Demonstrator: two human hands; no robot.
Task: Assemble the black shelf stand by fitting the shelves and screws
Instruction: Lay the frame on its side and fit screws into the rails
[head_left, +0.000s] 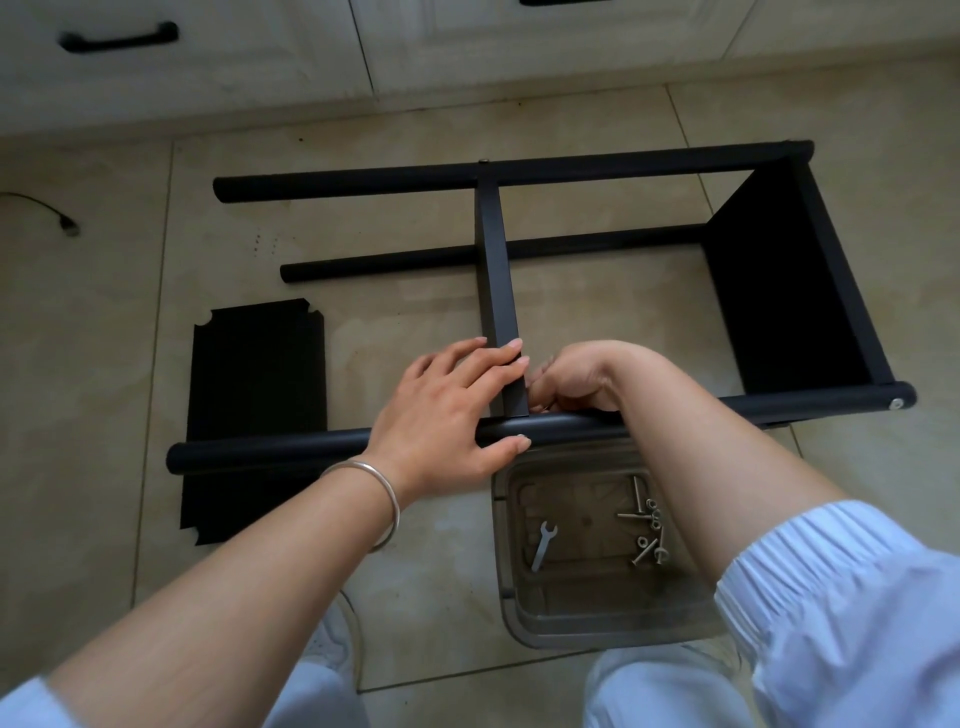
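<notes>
Overhead view of a tiled floor (597, 312), looking down at a black stand (561, 260) lying on its side. Four round poles running left to right; end shelf (779, 301) already fixed at the right, middle shelf (496, 270) standing on edge between the poles.

Left hand (452, 410) spread flat, straight fingers pressing the middle shelf's near end, thumb hooked under the near pole (270, 449), apparently to keep shelf and pole lined up. Right hand (569, 382) curled just right of that joint, fingertips hidden; probably working a screw, but cannot tell what, if anything, is held.

Spare shelf (254, 405) flat on the floor at left, partly under the near pole. Clear tray (597, 623) close below the hands, with wrench (543, 545) and loose screws (647, 530) within easy reach.
</notes>
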